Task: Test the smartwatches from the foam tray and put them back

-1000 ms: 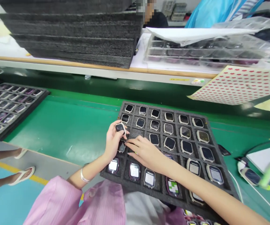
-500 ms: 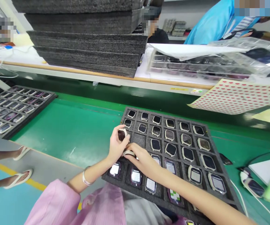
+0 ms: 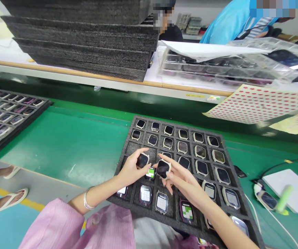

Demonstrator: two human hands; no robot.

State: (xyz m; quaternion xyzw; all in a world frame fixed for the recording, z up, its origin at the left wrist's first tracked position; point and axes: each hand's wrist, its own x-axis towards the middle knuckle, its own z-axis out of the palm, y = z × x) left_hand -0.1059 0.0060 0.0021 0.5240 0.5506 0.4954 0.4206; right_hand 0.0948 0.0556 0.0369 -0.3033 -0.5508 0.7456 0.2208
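A black foam tray (image 3: 128, 147) lies on the green belt before me, its pockets filled with several small square watch bodies. My left hand (image 3: 132, 169) is closed on one dark-faced watch body (image 3: 142, 160), held just above the tray's left side. My right hand (image 3: 182, 180) pinches a second watch body with a pale rim (image 3: 163, 168) right beside it. Between the two hands a watch with a lit green screen (image 3: 151, 173) shows in the tray. The nearest row holds watches with lit white screens (image 3: 145, 194).
A second tray of watches (image 3: 6, 114) sits at far left on the green belt (image 3: 68, 145). Stacked dark foam sheets (image 3: 86, 38) and clear plastic trays (image 3: 216, 62) stand on the far bench. A red-dotted sheet (image 3: 257, 103), a white pad (image 3: 291, 190) and cables lie right. Other people stand behind; sandalled feet are at left.
My right hand has lifted a pale-rimmed watch body out of the tray and turned its face up. My left hand has shifted a little right and down with its watch body.
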